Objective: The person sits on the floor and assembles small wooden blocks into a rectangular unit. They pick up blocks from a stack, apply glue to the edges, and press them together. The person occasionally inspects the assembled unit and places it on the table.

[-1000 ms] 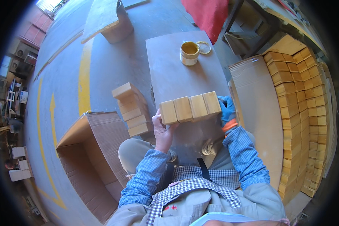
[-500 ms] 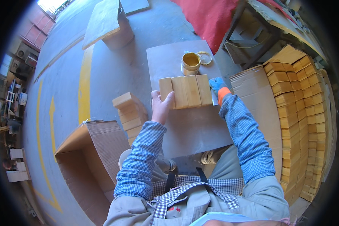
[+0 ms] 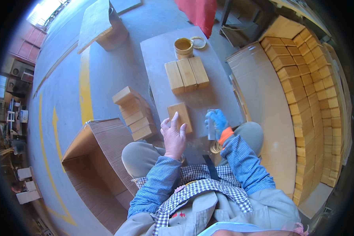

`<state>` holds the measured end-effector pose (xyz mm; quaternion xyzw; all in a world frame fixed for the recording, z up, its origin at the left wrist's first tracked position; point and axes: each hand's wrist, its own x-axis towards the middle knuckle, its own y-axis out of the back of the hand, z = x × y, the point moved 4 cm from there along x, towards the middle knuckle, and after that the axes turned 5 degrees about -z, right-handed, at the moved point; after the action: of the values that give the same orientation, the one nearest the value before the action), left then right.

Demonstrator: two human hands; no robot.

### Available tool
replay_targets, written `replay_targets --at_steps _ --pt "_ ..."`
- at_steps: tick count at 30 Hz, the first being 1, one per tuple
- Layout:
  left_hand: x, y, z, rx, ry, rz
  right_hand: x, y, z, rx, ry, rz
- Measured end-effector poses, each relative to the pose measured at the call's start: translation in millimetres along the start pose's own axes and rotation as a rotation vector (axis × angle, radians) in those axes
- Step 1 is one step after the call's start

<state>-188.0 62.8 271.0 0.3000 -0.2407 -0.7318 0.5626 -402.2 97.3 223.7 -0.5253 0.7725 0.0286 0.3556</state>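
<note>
On the low grey board (image 3: 155, 51) in front of me, a single wooden block (image 3: 181, 114) lies near the front edge. My left hand (image 3: 174, 137), bare, is at its near end, fingers apart, with fingertips over the top of the block. My right hand (image 3: 217, 120), in a blue glove, is to the right of this block, closed on a flat pale scraper (image 3: 211, 130) that points down toward me. Farther back, three wooden blocks (image 3: 187, 74) stand side by side. Right behind them is an open tub of yellowish paste (image 3: 183, 48), with its lid (image 3: 198, 42) beside it.
A short stack of blocks (image 3: 133, 114) stands left of the board, above an open cardboard box (image 3: 106, 157). On the right, many blocks (image 3: 303, 90) are stacked in rows next to a cardboard sheet (image 3: 259, 90). A red cloth (image 3: 196, 13) hangs at the back.
One block has come away from the row toward me, leaving three together. Both hands have drawn back nearer my body, and the view has shifted.
</note>
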Motion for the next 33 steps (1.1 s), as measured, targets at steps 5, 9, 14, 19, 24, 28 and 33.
replay_targets --at_steps 5,9,14,19,24,28,33 --pt "6 6 -16 -0.083 -0.158 0.051 -9 -1 33 -0.33 0.248 -0.128" --pt "35 0 -20 -0.285 -0.199 0.121 -15 -1 35 -0.47 0.252 -0.129" --pt "50 -12 -17 -0.19 -0.204 0.181 -20 -17 36 -0.511 0.193 -0.108" --pt "48 -14 -17 -0.232 -0.164 0.203 -27 -17 45 -0.516 0.33 -0.088" --pt "51 -16 -16 -0.124 -0.216 0.223 -25 -24 40 -0.777 0.351 0.046" --pt "53 -17 -18 -0.083 -0.249 0.197 18 -70 -7 -0.992 0.509 0.16" --pt "54 -15 -12 -0.05 -0.244 0.196 37 -95 -41 -0.974 0.738 0.16"
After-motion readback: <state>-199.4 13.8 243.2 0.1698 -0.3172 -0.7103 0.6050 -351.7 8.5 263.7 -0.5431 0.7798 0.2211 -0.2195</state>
